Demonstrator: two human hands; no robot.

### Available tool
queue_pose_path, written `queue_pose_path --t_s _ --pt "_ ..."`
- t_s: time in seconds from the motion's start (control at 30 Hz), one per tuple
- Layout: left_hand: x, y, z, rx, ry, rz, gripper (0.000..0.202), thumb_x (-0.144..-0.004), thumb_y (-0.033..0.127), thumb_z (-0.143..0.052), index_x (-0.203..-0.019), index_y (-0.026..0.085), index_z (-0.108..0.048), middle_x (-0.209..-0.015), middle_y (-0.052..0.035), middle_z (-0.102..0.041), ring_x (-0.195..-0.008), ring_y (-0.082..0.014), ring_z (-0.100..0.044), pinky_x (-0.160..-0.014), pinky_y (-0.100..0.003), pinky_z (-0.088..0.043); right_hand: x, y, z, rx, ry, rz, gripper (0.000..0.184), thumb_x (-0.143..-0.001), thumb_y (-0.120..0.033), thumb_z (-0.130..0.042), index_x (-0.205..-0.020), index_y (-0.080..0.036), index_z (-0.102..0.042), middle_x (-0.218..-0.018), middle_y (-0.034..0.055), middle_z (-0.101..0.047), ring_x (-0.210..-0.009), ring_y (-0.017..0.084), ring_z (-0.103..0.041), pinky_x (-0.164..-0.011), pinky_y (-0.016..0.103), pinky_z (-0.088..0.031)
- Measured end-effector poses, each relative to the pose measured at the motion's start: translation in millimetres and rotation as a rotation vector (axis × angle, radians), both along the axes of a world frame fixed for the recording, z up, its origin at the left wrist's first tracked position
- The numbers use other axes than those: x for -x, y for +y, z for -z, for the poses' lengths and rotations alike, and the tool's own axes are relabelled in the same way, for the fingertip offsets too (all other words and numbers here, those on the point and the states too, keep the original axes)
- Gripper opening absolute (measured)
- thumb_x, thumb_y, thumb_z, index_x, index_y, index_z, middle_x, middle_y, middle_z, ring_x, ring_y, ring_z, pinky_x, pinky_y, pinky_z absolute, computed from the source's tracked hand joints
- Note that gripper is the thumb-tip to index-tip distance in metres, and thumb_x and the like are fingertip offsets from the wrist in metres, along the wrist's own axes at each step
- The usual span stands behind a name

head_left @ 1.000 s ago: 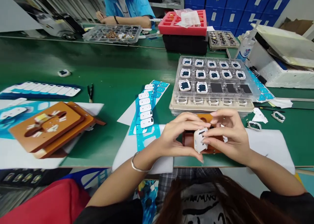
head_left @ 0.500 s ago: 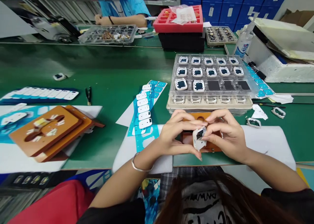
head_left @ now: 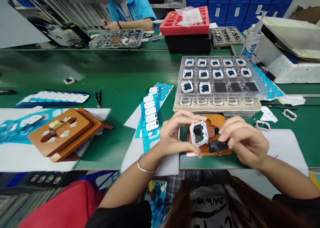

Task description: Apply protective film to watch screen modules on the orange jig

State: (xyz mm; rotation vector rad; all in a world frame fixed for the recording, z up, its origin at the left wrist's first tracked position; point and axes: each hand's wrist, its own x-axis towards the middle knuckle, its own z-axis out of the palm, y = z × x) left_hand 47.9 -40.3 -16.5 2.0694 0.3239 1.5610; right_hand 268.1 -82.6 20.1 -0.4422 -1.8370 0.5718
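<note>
White frame [head_left: 206, 134] sits pinched edgewise in the left hand [head_left: 172, 134], at ten o'clock from the dark sheet [head_left: 218, 146] that the right hand [head_left: 247, 141] grips; a loose hold could drop either onto the brown block [head_left: 219, 120], scratching it.

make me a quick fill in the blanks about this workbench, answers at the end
The left hand holds a frame coloured ____, and the right hand holds a dark thin piece.
The bracelet is on the person's ____ arm.
The red tray sits on a box coloured ____.
The third row from the back of the clear tray holds ____ frames.

Missing words: white; left; black; two.
</note>
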Motion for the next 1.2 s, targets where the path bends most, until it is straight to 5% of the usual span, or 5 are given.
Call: queue_pose_path --t_s 0.2,0.4,0.53,0.73,1.2 --pt "-1 -1 -3.3 0.032 0.001 0.069 0.068 -0.069 0.046 -0.087 -0.128 0.025 -0.061 -0.112 -0.0097 -0.074 -0.104 -0.0224 -0.068 -0.084 -0.037 -0.059 -51 17 -21.6 0.217 -0.324 0.281 0.004 -0.091 -0.026 -0.068 -0.095 -0.026 -0.069 -0.085 0.0018 -0.074 -0.073 0.017 -0.069 -0.064 0.031 -0.053" --pt "-1 0 -3.5 -0.04 0.061 -0.022 0.067 -0.069 0.047 -0.086 -0.127 0.027 -0.059 -0.114 -0.0094 -0.074 -0.102 -0.0226 -0.067 -0.081 -0.039 -0.055 -86 41 -2.6 0.185 -0.938 0.282 0.024 -0.091 -0.023 -0.057 -0.074 -0.025 -0.074 -0.084 0.0017 -0.077 -0.07 0.019 -0.07 -0.06 0.032 -0.05" --pt "-2 -2 -4.0 -0.222 0.106 -0.175 0.067 -0.068 0.044 -0.088 -0.125 0.028 -0.057 -0.114 -0.0052 -0.073 -0.098 -0.0191 -0.065 -0.081 -0.036 -0.052 -50 25 -3.0 -0.05 -0.657 0.472 0.016 -0.093 -0.024 -0.063 -0.084 -0.024 -0.076 -0.088 0.0045 -0.076 -0.079 0.021 -0.068 -0.067 0.036 -0.053" --pt "0 -9 2.0 -0.457 0.157 -0.379 0.027 -0.085 0.034 -0.076 -0.106 0.031 -0.06 -0.106 0.0018 -0.074 -0.089 -0.0172 -0.061 -0.087 -0.039 -0.049 15 -9 -6.3 0.084 -0.145 0.062 0.007 -0.092 -0.026 -0.071 -0.087 -0.021 -0.07 -0.081 0.0016 -0.066 -0.071 0.012 -0.063 -0.061 0.024 -0.054" --pt "5 -18 8.3 -0.566 0.277 -0.446 0.016 -0.09 0.021 -0.067 -0.102 0.031 -0.064 -0.106 0.0021 -0.078 -0.083 -0.0181 -0.056 -0.091 -0.041 -0.045 19 -7 5.2 0.209 -0.166 0.038 0.02 -0.095 -0.028 -0.065 -0.077 -0.019 -0.064 -0.074 -0.0008 -0.058 -0.068 0.011 -0.053 -0.059 0.024 -0.045"
